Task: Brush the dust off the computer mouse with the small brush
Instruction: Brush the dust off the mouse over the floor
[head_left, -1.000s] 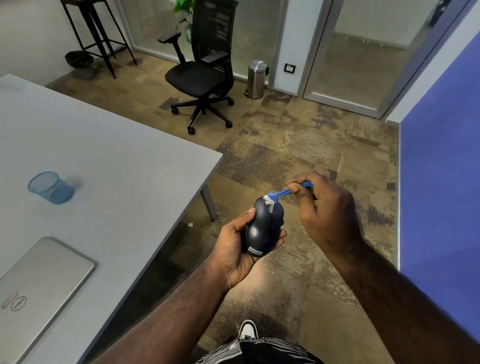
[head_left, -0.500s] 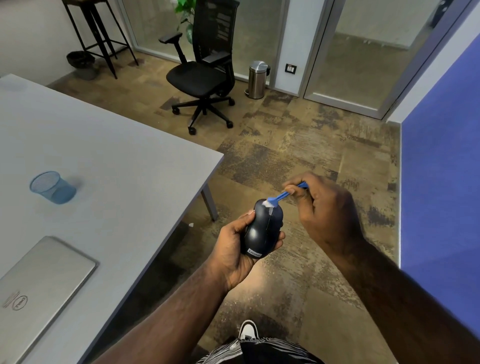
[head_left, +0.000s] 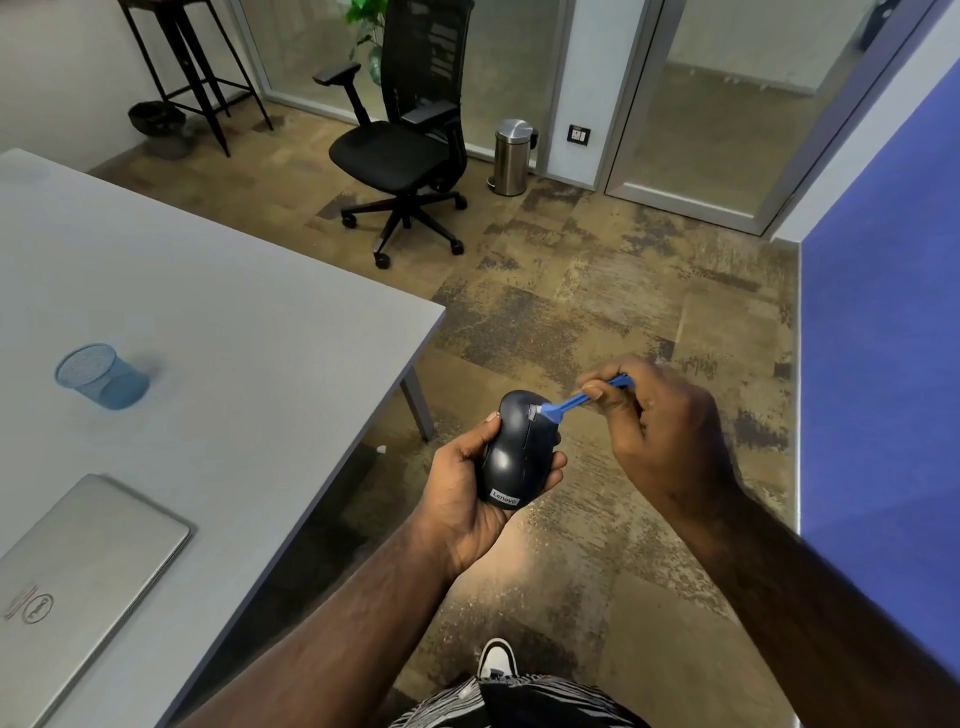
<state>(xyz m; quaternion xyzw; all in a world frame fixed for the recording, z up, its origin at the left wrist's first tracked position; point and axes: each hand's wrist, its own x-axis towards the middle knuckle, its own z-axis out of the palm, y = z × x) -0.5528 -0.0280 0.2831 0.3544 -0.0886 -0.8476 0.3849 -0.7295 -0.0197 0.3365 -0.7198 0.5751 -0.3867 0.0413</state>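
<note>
My left hand (head_left: 462, 499) cradles a dark blue computer mouse (head_left: 514, 457) from below and the left, over the floor beside the table corner. A label sits at the mouse's near end. My right hand (head_left: 660, 436) pinches the handle of a small blue brush (head_left: 571, 402). Its pale bristles touch the top of the mouse near the scroll wheel. The far end of the handle pokes out past my fingers.
A grey table (head_left: 218, 322) fills the left, holding a blue mesh cup (head_left: 101, 376) and a closed silver laptop (head_left: 78, 577). A black office chair (head_left: 405, 145), a steel bin (head_left: 511, 156) and a blue wall panel (head_left: 883, 338) stand around the carpeted floor.
The brush tip has slid a little along the front top of the mouse, towards the right button. The mouse stays held in my left hand.
</note>
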